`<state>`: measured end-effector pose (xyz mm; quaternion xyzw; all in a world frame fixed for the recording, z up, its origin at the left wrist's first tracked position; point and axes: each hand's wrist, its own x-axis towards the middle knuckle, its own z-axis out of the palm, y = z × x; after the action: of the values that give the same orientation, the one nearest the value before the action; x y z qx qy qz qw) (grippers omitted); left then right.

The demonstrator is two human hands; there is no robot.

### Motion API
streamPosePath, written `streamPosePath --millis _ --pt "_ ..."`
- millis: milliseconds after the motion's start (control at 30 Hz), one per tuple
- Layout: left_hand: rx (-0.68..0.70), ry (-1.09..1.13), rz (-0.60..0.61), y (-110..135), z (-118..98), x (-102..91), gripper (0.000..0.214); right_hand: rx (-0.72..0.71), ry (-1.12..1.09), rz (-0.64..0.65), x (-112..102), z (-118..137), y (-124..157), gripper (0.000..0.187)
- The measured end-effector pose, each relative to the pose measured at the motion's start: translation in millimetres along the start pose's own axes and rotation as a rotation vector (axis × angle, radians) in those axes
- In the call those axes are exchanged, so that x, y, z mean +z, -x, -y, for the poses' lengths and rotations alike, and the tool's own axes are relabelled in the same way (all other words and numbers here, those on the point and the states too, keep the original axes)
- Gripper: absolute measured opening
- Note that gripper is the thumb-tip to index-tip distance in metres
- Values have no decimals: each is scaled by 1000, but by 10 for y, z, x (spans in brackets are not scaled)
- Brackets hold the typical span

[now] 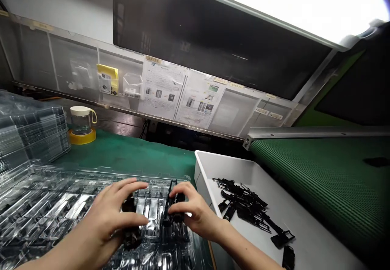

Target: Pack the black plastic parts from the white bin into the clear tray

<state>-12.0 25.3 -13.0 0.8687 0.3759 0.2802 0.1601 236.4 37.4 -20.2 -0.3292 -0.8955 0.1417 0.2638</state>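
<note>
My left hand (111, 209) is over the clear plastic tray (71, 201), its thumb and fingers stretched apart. Under it a black part (132, 237) shows between and below the fingers; whether the hand touches it I cannot tell. My right hand (195, 211) pinches a narrow black plastic part (167, 211) between thumb and fingers at the tray's right side. That part stands lengthwise along the tray's slots, and its right side is partly hidden by the fingers.
A white bin (256, 166) with a heap of black plastic parts (243, 203) stands right of the tray. Beyond it runs a green conveyor belt (319, 172). Stacked clear trays (33, 132) rise at left, beside a lidded jar (81, 119) on a yellow tape roll (82, 137).
</note>
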Motion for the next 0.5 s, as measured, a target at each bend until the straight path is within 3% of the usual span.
streamPosePath --millis 67,133,200,300,367,433,500 --pt "174 -117 38 -122 102 221 54 -17 47 127 63 -95 56 42" --pt "205 -108 107 -227 211 435 58 6 67 200 69 -147 108 36" --pt "187 -84 154 -284 300 606 61 37 82 214 43 -153 159 34" --pt "160 -44 216 -264 355 747 56 21 100 220 25 -103 218 46" --pt "60 -28 226 -214 343 775 43 -38 107 242 47 -72 234 47" --pt "-53 -44 213 -172 316 779 43 -93 120 261 81 -72 234 44" --pt "-76 -86 193 -155 289 781 44 -104 160 254 110 -105 235 39"
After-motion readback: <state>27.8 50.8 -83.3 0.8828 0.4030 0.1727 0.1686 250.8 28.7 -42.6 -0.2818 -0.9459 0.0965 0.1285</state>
